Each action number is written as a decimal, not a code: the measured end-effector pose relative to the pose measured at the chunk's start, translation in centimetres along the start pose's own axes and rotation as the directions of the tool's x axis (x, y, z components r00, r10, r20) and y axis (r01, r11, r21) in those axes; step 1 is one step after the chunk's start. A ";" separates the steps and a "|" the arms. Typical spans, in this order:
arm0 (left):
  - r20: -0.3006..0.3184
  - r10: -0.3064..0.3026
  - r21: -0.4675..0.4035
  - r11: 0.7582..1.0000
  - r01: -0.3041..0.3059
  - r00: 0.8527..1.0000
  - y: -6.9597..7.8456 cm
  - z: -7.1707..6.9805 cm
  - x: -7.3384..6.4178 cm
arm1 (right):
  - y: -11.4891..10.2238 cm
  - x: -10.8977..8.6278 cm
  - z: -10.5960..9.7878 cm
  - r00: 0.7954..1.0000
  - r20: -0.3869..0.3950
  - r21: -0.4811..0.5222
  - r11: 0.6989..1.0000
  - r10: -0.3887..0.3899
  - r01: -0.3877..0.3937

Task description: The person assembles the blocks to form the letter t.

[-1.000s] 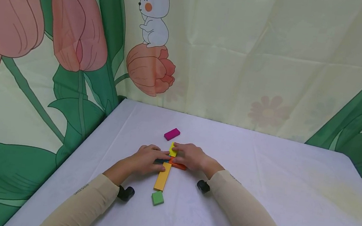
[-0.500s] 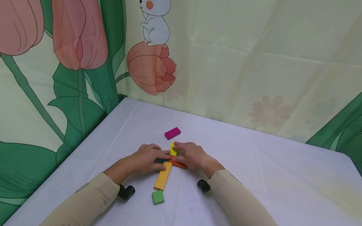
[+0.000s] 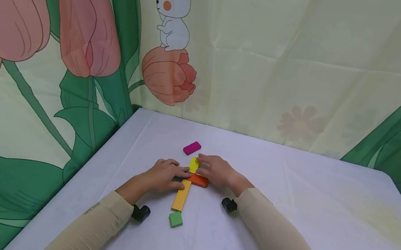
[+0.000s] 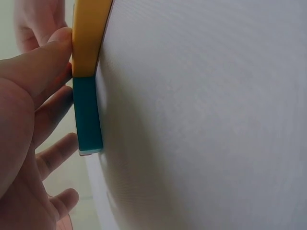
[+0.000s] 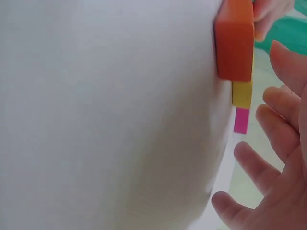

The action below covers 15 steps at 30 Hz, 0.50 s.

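My left hand (image 3: pixel 159 177) rests its fingertips on the blocks from the left. Its thumb touches the long amber block (image 3: pixel 180 200) and its fingers lie over a teal-blue block (image 4: pixel 87 115), largely covered in the head view. An orange-red block (image 3: pixel 199 180) extends to the right from the same junction, and a yellow block (image 3: pixel 194 164) lies just beyond. My right hand (image 3: pixel 217 170) hovers beside the yellow and orange-red blocks with fingers spread; in the right wrist view a gap separates it from them.
A magenta block (image 3: pixel 192 148) lies behind the yellow one. At the near end of the amber block sits a green square block (image 3: pixel 176 219). The white-covered table (image 3: pixel 286 217) meets a printed curtain (image 3: pixel 253 56) at the back.
My right hand has come off the yellow and orange-red blocks and moved slightly right, uncovering more of both. My left hand stays in place on the blocks.
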<state>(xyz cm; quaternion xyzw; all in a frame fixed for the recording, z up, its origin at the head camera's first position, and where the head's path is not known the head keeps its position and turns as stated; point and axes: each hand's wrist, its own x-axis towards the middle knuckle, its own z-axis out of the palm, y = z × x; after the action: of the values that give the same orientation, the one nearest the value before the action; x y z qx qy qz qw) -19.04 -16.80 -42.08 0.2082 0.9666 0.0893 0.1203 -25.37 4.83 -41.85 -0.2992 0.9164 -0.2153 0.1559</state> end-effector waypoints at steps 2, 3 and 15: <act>0.001 0.000 0.006 1.000 0.000 1.000 0.0 0.0 -0.1 | 0.1 0.2 -0.3 1.000 0.001 0.031 0.999 0.020 -0.020; 0.002 -0.001 0.007 1.000 0.001 1.000 0.0 0.0 -0.1 | 0.2 0.3 -0.5 0.999 0.004 0.041 0.999 0.033 -0.033; 0.027 -0.019 -0.025 0.999 0.020 0.999 0.1 -0.1 0.0 | 0.6 2.5 -2.3 0.995 0.002 0.026 0.995 0.096 -0.096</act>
<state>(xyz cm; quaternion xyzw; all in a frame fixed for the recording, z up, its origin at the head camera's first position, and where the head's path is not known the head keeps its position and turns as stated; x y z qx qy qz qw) -19.02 -16.77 -41.94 0.1985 0.9656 0.0976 0.1367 -28.58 4.43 -40.59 -0.2529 0.9267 -0.2196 0.1705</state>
